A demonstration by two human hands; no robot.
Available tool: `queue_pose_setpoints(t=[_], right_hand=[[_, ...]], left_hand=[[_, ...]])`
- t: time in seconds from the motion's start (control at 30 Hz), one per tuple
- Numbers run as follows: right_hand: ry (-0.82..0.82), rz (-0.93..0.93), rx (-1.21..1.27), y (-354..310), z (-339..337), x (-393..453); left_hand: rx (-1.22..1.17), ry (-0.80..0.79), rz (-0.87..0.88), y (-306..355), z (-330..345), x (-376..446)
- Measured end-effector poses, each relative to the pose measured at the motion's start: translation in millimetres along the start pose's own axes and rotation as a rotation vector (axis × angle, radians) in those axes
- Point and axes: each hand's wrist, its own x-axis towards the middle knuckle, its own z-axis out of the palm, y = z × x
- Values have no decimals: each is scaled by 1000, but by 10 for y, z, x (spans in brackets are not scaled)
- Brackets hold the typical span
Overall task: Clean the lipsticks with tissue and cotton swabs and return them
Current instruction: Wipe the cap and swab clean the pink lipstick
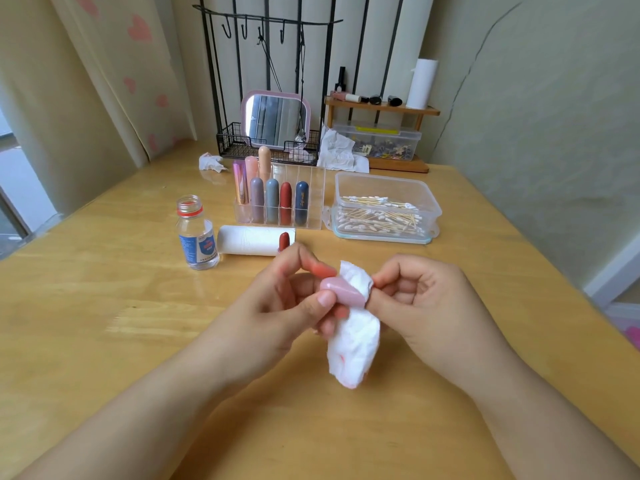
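A pink lipstick cap (pixel 341 292) is pinched between thumb and fingers of the left hand (pixel 287 303), held above the wooden bench (pixel 104 306). A white tissue (pixel 353 334), stained red near its lower end, is wrapped around the cap's open end and is grasped by the curled fingers of the right hand (pixel 422 299); both grips are thus clenched on their objects. Behind the hands, an uncapped red lipstick (pixel 284 241) is seen just in front of a tissue roll (pixel 254 240) lying on its side. An open clear bottle (pixel 197 233) is stood to the left of the roll. Capped lipsticks are held upright in a clear organizer (pixel 311 188), and cotton swabs (pixel 381 216) are kept in a clear box (pixel 429 206) to its right. Crumpled tissues (pixel 211 162) are left farther back.
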Motion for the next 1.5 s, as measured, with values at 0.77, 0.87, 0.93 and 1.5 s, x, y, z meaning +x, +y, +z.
queue_pose_setpoints(t=[0.77, 0.87, 0.93, 1.5], right_hand=[[-14, -73, -175, 25, 20, -26], [-42, 70, -37, 20, -4, 10], [-51, 124, 47, 11, -20, 23], [31, -113, -240, 87, 10, 1]], left_hand=[[106, 67, -50, 26, 19, 14], [102, 46, 11, 16, 8, 6], [71, 50, 13, 23, 33, 7], [62, 124, -98, 41, 58, 22]])
